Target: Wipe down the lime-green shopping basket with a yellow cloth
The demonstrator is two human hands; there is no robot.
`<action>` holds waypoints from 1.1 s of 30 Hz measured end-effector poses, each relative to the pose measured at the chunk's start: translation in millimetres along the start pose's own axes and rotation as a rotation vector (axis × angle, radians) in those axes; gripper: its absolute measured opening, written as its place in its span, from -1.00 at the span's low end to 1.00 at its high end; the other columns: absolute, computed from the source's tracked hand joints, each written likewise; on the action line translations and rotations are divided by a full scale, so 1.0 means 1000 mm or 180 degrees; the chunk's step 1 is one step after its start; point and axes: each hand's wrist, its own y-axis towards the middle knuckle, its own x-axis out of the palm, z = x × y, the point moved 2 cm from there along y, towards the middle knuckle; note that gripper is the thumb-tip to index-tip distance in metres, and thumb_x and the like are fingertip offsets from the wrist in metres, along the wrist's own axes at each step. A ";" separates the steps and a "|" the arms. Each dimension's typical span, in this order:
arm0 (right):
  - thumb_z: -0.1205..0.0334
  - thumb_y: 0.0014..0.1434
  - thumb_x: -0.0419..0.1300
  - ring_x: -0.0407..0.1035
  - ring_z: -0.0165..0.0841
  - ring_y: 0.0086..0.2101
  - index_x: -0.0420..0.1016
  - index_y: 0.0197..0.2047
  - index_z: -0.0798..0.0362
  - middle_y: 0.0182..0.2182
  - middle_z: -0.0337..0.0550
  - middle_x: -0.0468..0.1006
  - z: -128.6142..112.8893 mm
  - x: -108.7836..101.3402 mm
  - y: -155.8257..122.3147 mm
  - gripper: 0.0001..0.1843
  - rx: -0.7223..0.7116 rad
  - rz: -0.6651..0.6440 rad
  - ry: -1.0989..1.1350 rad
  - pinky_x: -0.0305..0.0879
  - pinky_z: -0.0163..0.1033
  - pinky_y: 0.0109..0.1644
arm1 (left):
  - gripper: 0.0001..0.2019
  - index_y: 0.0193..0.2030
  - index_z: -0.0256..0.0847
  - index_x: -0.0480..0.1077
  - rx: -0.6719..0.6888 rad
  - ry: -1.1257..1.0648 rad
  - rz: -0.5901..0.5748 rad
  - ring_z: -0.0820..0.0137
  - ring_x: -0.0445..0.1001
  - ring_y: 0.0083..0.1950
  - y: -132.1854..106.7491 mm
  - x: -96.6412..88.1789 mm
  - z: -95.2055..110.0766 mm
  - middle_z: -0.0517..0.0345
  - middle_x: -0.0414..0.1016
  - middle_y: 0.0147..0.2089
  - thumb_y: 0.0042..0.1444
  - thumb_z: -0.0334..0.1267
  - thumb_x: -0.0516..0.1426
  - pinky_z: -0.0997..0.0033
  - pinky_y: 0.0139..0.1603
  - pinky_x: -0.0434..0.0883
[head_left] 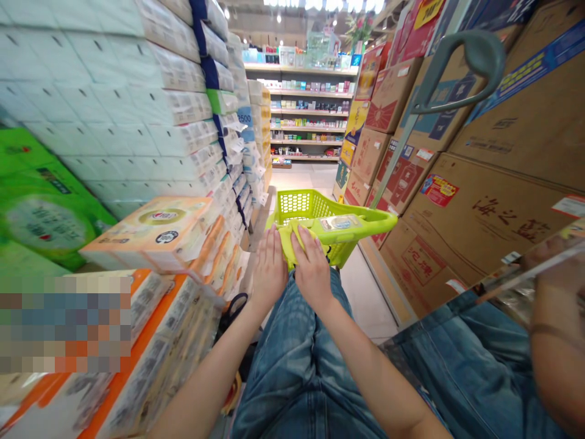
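Left arm: reaches in from low on the left, forearm angled up toward the middle, and there's the left hand (269, 269), palm down, fingers together and pointing forward.

Right arm: comes in from low on the right and angles toward the same spot, ending in the right hand (313, 271), palm down, fingers slightly apart.

Hands: side by side and just apart, both lying on a yellow-green soft pack (289, 244); no clear pinch, and how firm the hold is I can't tell.

Basket: a lime-green plastic shopping basket (315, 210) sits directly ahead of the hands, its near end touching the soft pack, with a grey-green handle (457, 73) rising up and to the right.

In the basket: a flat packet with a pale label (340, 222), just ahead of the right hand.

Left of the hands: stacked tissue packs (183, 103), one marked "2500" (244, 119), with orange-striped packs (150, 347) nearer.

Right of the hands: brown cartons (484, 213), one printed in red with "海之蓝" (516, 218).

Below the hands: blue denim jeans (297, 366).

Far ahead: retail shelves (306, 110) of small goods, labels too small to read.
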 end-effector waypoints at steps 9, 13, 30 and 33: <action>0.54 0.16 -0.11 -0.05 -0.22 0.39 0.10 0.42 0.11 0.39 0.05 0.13 0.049 -0.030 -0.002 -0.25 0.0674 0.0432 -0.0173 0.01 0.11 0.43 | -0.33 0.50 -0.38 -0.26 -0.0013 -0.0092 -0.0022 0.13 -0.15 0.53 0.003 -0.004 0.006 -0.27 -0.06 0.50 0.28 -0.46 -0.12 -0.09 0.45 0.08; 0.51 0.25 -0.12 -0.11 -0.19 0.40 0.12 0.41 0.17 0.39 0.10 0.12 0.017 -0.006 0.001 -0.34 0.0577 0.0357 -0.0286 0.00 0.13 0.43 | -0.32 0.50 -0.38 -0.33 -0.0020 -0.0023 -0.0016 0.13 -0.16 0.54 0.002 -0.002 0.006 -0.30 -0.08 0.50 0.29 -0.45 -0.12 -0.09 0.44 0.10; 0.55 0.17 -0.12 -0.06 -0.18 0.39 0.11 0.41 0.13 0.39 0.10 0.14 0.058 -0.032 -0.003 -0.27 0.0749 0.0455 -0.0338 0.00 0.17 0.42 | -0.35 0.50 -0.39 -0.29 -0.0058 -0.0012 -0.0020 0.11 -0.15 0.53 0.003 -0.004 0.007 -0.28 -0.08 0.50 0.30 -0.44 -0.15 -0.10 0.44 0.08; 0.52 0.22 -0.13 -0.08 -0.18 0.40 0.12 0.41 0.15 0.39 0.11 0.14 0.037 -0.018 0.000 -0.32 0.0720 0.0419 -0.0312 0.00 0.17 0.42 | -0.34 0.50 -0.40 -0.30 -0.0060 -0.0040 -0.0015 0.11 -0.15 0.53 0.002 -0.003 0.006 -0.31 -0.09 0.50 0.31 -0.42 -0.14 -0.11 0.44 0.09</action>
